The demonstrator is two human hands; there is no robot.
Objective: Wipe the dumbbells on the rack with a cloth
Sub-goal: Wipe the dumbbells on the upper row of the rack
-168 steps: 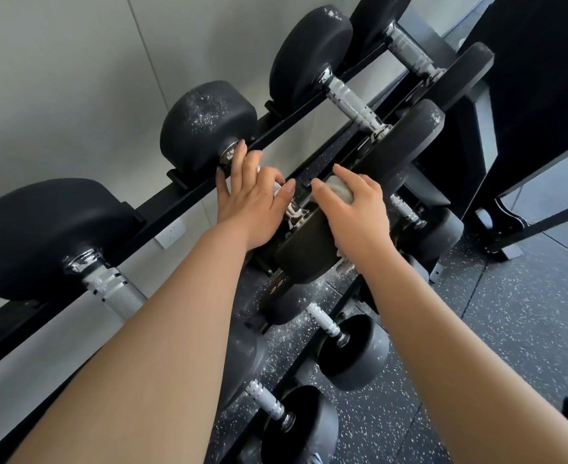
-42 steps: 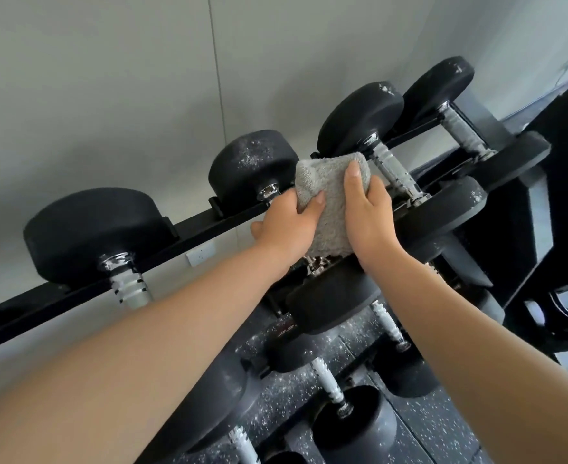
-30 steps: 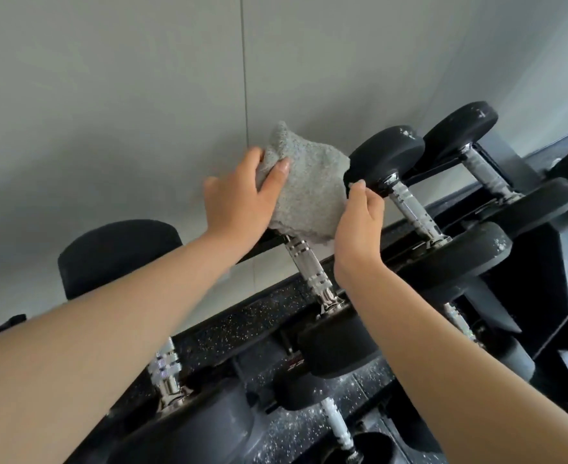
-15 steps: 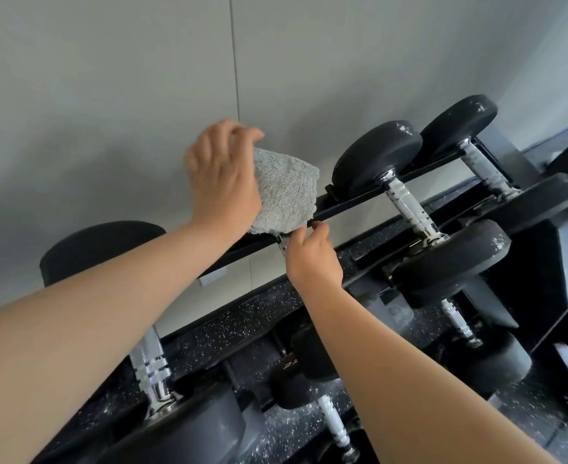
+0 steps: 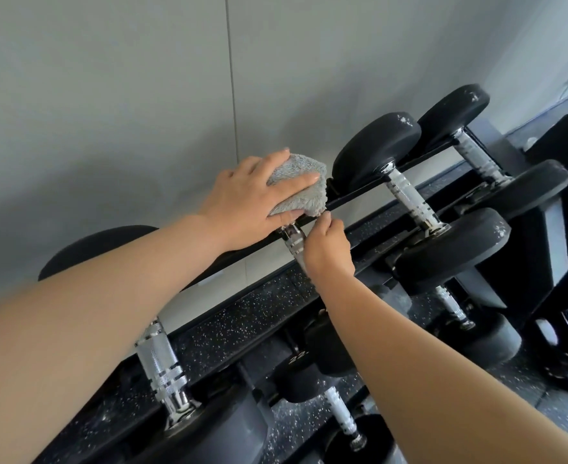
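the dumbbell (image 5: 290, 233) being wiped sits on the top tier of the rack (image 5: 359, 197), with its far head against the wall side. the left hand (image 5: 242, 202) holds the cloth (image 5: 297, 169) wrapped over that head, fingers laid across the top and thumb tucked under the lower edge. the head itself is hidden, so how much of it the cloth covers is a guess. the right hand (image 5: 329, 251) is closed round the knurled handle (image 5: 296, 250) just below the collar.

to do this step well, i would press the cloth down with the whole palm and sweep it round the curved rim, not just dab the top. the right hand's grip is useful here. it can brace the dumbbell against the push, or roll the handle a little so the underside of the head turns up into the cloth. keep the left thumb clear of the rail, which runs just beneath it.

the next dumbbell (image 5: 409, 201) shows white specks on its far head, so expect the same dust here and refold to a clean face once the cloth greys. on the handle, twist as you draw along, since knurling traps grime and may snag fibres.
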